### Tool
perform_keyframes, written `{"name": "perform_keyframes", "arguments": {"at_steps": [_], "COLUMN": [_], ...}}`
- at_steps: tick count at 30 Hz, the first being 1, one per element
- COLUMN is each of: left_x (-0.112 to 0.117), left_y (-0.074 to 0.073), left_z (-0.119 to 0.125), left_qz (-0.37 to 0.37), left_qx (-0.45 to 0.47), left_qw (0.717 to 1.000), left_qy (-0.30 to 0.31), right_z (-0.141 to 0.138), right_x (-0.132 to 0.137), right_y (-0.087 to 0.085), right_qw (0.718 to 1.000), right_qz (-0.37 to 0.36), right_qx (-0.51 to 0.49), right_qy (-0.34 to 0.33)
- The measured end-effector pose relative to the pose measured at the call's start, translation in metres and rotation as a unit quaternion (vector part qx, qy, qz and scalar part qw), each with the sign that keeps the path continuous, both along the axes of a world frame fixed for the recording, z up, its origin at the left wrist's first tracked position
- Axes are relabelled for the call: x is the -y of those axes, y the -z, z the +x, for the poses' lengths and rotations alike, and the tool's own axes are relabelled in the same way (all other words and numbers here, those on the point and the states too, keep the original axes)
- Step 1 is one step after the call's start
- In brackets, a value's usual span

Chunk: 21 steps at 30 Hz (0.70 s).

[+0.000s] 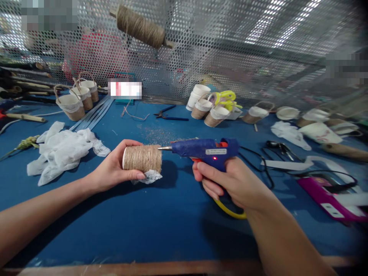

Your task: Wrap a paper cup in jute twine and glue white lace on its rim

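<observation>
Head view: the person's left hand (113, 166) grips a twine-wrapped cup (143, 158) on its side above the bench (129, 230), thumb below and fingers over the top. A scrap of white lace trim (153, 176) hangs under the cup, just beyond the thumb tip. The right hand (237, 180) is wrapped around the handle of a blue hot-glue gun (195, 148), its metal nozzle (165, 148) pointing toward the left hand and meeting or nearly meeting the cup's end edge; contact cannot be told. Fingers curl near the red trigger, but whether it is pressed is unclear.

The step in hand looks like gluing the trim around that edge. The next move probably calls for a thin bead of glue there, with the left hand turning the cup slowly and its fingertips clear of the hot tip, then pressing the lace down onto the glue.
</observation>
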<state>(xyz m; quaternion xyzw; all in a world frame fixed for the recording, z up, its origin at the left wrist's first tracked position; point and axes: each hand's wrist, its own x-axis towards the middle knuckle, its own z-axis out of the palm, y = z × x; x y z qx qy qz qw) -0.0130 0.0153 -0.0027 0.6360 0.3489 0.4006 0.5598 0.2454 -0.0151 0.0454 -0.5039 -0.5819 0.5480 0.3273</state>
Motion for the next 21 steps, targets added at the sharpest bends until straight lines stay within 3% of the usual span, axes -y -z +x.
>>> {"name": "perform_keyframes", "arguments": {"at_steps": [9, 16, 21], "left_x": [0.0007, 0.0036, 0.0014], "left_y": [-0.0002, -0.0008, 0.0007], "left_z": [0.0006, 0.0020, 0.0014], "left_qz": [-0.056, -0.038, -0.049], "left_qx": [0.052, 0.041, 0.056], "left_qw": [0.997, 0.998, 0.997], "left_qy": [-0.005, 0.020, 0.000], "right_z": [-0.0059, -0.0035, -0.0047], "right_x": [0.0027, -0.0002, 0.0014], "right_y": [-0.0058, -0.0007, -0.0020], "right_qw": [0.999, 1.000, 0.999], "right_qz": [-0.024, -0.020, -0.037], "right_qx": [0.007, -0.022, -0.021], "right_qy": [-0.037, 0.000, -0.030]}}
